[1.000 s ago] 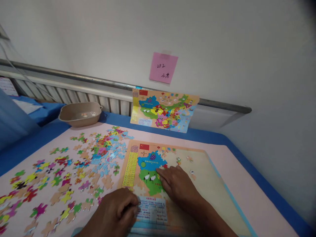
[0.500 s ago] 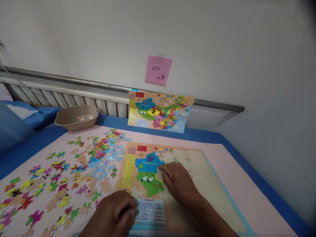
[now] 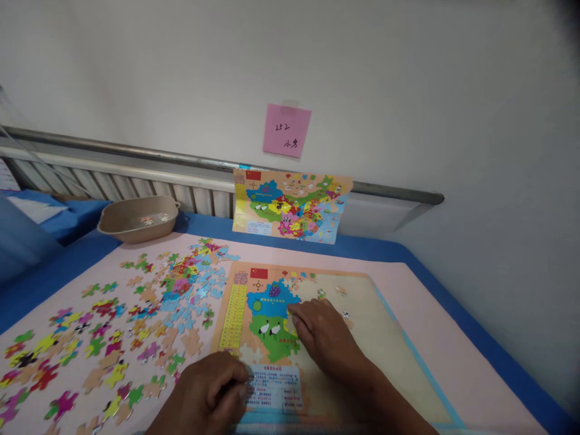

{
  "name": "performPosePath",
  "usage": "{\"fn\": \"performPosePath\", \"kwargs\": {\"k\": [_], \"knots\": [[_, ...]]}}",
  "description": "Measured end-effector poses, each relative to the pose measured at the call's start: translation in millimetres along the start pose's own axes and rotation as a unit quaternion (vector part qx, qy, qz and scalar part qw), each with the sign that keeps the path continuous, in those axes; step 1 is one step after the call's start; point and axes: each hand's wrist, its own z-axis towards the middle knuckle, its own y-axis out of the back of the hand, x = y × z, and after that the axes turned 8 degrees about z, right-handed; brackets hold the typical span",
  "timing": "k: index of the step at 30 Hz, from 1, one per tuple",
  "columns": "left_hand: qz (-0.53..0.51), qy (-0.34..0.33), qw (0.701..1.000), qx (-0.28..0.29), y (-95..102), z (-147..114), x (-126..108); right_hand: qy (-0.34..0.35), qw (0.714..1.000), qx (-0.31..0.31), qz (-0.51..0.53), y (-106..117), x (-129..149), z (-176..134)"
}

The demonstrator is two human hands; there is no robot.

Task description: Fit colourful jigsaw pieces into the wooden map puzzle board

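Observation:
A partly filled map jigsaw puzzle lies in its tray, with the left side put together. My right hand rests over its middle, fingers bent and closed at the right edge of the joined part. A yellow puzzle piece shows beside the fingertips, partly hidden by them. My left hand lies at the lower left edge of the puzzle, fingers curled in with nothing visible in them. Several loose pieces, among them a black-and-white one, lie in the tray beyond my right hand.
Many loose puzzle pieces cover the left of the pink mat. A beige basin with a few pieces stands at the back left. A printed map sheet hangs from the metal rail, below a pink note.
The view has shifted slightly. My right hand stays at the edge of the joined part with almost no movement, and my left hand keeps its place.

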Motion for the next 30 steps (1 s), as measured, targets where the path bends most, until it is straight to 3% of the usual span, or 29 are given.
{"fn": "performPosePath", "kwargs": {"k": [17,24,30], "knots": [[0.018,-0.008,1.0,0.005,0.3,-0.9,1.5,-0.002,1.0,0.023,-0.012,-1.7,-2.9,-2.8],[0.019,-0.008,1.0,0.006,1.1,-1.1,1.6,-0.016,0.997,-0.063,0.042,1.9,-19.9,-5.3],[0.123,-0.131,0.981,-0.07,14.7,0.2,-6.0,-0.05,0.994,-0.093,0.029,-0.1,-22.7,-5.1]]}}
